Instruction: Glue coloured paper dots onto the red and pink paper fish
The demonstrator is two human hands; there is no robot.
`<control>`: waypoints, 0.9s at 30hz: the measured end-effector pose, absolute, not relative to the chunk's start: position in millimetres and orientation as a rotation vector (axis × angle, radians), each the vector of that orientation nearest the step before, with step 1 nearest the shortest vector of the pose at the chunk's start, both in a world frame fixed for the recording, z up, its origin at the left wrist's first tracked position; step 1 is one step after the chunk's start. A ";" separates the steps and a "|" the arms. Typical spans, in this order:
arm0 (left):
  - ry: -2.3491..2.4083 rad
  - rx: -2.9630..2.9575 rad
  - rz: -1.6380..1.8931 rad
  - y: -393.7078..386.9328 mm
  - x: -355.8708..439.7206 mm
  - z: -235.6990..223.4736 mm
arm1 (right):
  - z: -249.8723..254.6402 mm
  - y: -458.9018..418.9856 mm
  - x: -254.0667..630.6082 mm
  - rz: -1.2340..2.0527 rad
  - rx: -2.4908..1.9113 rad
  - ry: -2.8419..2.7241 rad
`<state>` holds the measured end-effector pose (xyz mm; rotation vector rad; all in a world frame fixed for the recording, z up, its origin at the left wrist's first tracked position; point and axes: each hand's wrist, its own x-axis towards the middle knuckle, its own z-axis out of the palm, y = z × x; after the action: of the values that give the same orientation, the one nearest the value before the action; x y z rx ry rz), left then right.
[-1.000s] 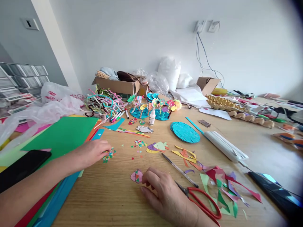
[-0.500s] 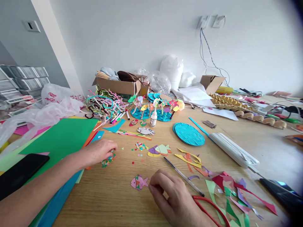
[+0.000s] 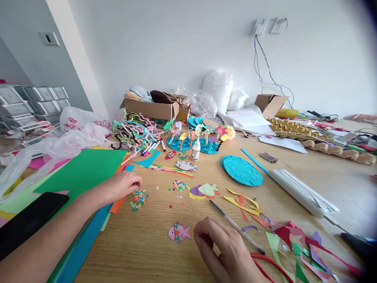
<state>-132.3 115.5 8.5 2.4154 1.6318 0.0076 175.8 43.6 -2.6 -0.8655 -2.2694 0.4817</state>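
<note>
My left hand [image 3: 122, 186] hovers just behind and left of a small pile of coloured paper triangles [image 3: 139, 200]. Its fingers are closed together, and whether a tiny piece sits between them is hidden. My right hand [image 3: 222, 247] rests on the wooden table with its fingers curled in, tips partly out of sight. Close to those fingertips, at the tail end, lies a pink paper fish [image 3: 178, 232] decorated with coloured triangles. Red-handled scissors [image 3: 269, 261] lie partly under my right hand. Beyond it is a pen [image 3: 235, 226].
Paper fish [image 3: 208, 190], round confetti [image 3: 180, 185] and a glue bottle [image 3: 195, 150] stand or lie mid-table. Blue discs [image 3: 243, 171] and a white power strip [image 3: 302, 192] are rightward. Paper scraps [image 3: 294, 239] cover the right front; coloured sheets [image 3: 84, 167] and a black phone [image 3: 38, 218] lie left.
My left hand has drawn back from the triangle pile, up and to the left, uncovering it. The right hand stays beside the pink fish. The whole view has shifted slightly.
</note>
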 end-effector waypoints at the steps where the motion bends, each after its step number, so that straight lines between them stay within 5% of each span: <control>1: 1.629 2.416 0.009 115.4 -134.2 7.5 | -3.2 43.7 176.0 0.484 -0.869 -2.283; 27: 1.677 2.442 0.019 109.5 -137.9 -10.3 | -7.7 47.6 172.6 0.549 -0.934 -2.367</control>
<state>-137.9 109.5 -10.3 2.4424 1.6775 0.0187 172.6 47.6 -7.7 -0.9340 -2.3671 0.5489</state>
